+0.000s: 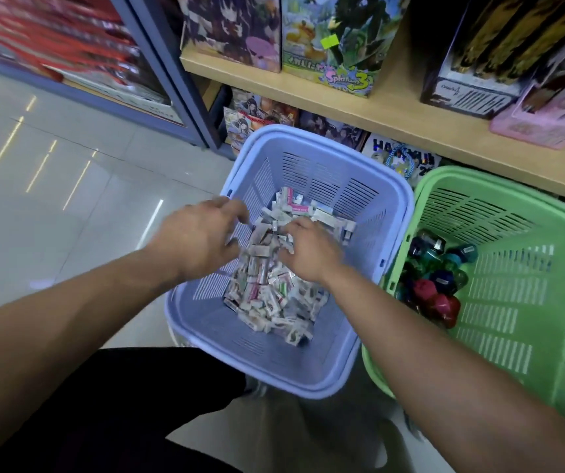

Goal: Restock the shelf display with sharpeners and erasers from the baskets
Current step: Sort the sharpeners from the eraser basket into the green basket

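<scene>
Left hand (202, 237) sits centre-left of frame over the left rim of the blue basket (267, 367) — fingers bent downward, tips at the edge of the eraser pile (267, 288). Motion blur there; can't tell whether it has hold of anything. Right hand (308, 254) is just right of centre, knuckles up, fingers dug into the pile and hidden by it, so its grip can't be told either. Hands are near each other, not touching.

Eraser pile: small white wrapped blocks with pink and green print, heaped loose on the basket bottom, centre of frame. Blue basket has slotted walls and stands on the tiled floor (52, 206).

Green basket (499, 302) is just beside it on the right of frame, rims touching or nearly — can't tell which. Sharpeners (441, 291) lie along its left side: red, blue, teal and dark bodies, too blurred for detail.

Wooden shelf (393, 107) runs across the upper right, above both baskets. On it: a Splatoon 3 box (335, 46), a dark box (472, 63) to its right, a pink box (540, 124) near the right edge. Printed packs (264, 114) stand under the shelf behind the blue basket. Dark clothing (120, 404) at bottom left.
</scene>
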The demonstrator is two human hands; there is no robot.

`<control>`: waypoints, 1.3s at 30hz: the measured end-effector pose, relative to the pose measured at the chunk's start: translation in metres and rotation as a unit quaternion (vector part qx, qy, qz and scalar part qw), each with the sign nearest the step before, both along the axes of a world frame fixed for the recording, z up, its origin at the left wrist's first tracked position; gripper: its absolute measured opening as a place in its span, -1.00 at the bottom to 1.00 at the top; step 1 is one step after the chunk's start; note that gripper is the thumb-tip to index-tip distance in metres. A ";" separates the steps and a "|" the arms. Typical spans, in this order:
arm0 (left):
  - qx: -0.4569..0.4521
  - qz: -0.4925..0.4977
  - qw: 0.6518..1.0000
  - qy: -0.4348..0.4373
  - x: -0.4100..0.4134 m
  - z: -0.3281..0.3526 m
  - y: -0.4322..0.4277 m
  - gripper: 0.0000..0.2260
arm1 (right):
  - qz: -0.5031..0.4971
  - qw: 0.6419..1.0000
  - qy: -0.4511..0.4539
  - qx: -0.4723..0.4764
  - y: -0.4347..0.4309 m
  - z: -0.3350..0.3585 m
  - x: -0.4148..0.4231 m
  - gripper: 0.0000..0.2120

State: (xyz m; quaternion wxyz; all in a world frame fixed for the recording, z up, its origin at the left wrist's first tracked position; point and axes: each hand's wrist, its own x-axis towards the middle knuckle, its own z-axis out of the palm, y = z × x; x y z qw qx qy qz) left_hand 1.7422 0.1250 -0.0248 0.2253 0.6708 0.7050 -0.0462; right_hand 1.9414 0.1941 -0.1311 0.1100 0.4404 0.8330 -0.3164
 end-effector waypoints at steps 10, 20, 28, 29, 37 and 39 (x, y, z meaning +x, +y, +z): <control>0.091 0.039 0.995 0.011 -0.040 -0.049 -0.015 -0.84 | 0.121 0.984 -0.132 -0.008 0.008 -0.086 -0.048 -0.05; 0.047 0.062 0.997 -0.027 -0.044 -0.054 -0.004 -0.81 | 0.151 0.966 -0.210 -0.012 -0.017 -0.051 -0.026 -0.30; 0.056 0.057 0.997 -0.006 -0.045 -0.058 0.011 -0.78 | 0.112 0.973 -0.178 0.095 -0.001 -0.046 -0.038 -0.50; 0.055 0.055 0.997 -0.004 -0.046 -0.058 0.012 -0.78 | 0.135 0.981 -0.118 0.080 0.000 -0.050 -0.049 -0.48; 0.052 0.046 0.997 0.013 -0.055 -0.056 0.026 -0.77 | 0.265 0.948 -0.171 -0.036 -0.024 -0.087 -0.050 -0.31; 0.051 0.043 0.998 0.020 -0.053 -0.055 0.029 -0.77 | 0.254 0.948 -0.193 -0.012 -0.010 -0.080 -0.047 -0.30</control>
